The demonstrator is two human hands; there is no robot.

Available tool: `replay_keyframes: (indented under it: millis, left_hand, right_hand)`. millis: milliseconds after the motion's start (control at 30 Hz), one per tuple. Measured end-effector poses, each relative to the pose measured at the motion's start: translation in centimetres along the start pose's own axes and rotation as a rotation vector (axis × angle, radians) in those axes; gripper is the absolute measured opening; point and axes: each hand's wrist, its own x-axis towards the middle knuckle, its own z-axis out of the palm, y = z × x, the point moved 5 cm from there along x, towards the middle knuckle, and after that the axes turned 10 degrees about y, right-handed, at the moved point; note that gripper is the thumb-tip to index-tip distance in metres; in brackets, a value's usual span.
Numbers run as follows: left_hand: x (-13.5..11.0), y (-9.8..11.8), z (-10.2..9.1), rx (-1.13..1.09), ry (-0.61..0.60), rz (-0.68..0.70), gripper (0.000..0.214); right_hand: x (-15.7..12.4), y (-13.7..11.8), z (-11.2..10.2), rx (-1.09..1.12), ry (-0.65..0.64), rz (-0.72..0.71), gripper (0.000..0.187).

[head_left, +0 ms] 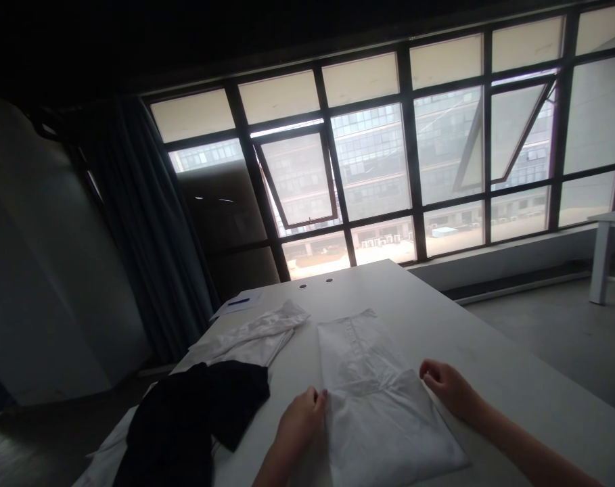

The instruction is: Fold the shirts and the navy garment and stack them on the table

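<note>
White garment [381, 409] lies btwn hands [303, 414] [450, 387], approx. rect., w/ creased fabric.

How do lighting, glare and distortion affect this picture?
Head view: the windows glare, washing out the building outside; head view: the black garment shows almost no folds in the dimness; head view: the white garment at right shows creases; head view: the window bars lean, perhaps from camera tilt, lens distortion or both.

Right of centre, I have passage over the white table [439, 331]; black cloth [170, 412] and rumpled white cloth [256, 331] bar the lower left, a white garment [373, 433] the lower centre.
</note>
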Motion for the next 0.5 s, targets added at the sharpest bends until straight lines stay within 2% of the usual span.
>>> replay_keyframes:
  millis: [100, 233, 400, 500]
  left_hand:
    - [0.5, 0.5, 1.5, -0.072, 0.115, -0.016, 0.042]
    - [0.2, 1.8, 2.9, -0.161, 0.245, 0.027, 0.034]
    - [0.5, 2.2, 3.0, -0.281, 0.340, 0.062, 0.036]
    - [1.0, 1.9, 3.1, -0.313, 0.350, 0.065, 0.034]
  right_hand:
    - [-0.1, -0.3, 0.9, -0.097, 0.123, -0.007, 0.032]
    - [-0.8, -1.0, 2.0, -0.172, 0.105, -0.050, 0.032]
    - [-0.5, -0.9, 1.9, -0.033, 0.129, -0.129, 0.030]
    - [-0.1, -0.4, 1.9, -0.068, 0.159, -0.105, 0.028]
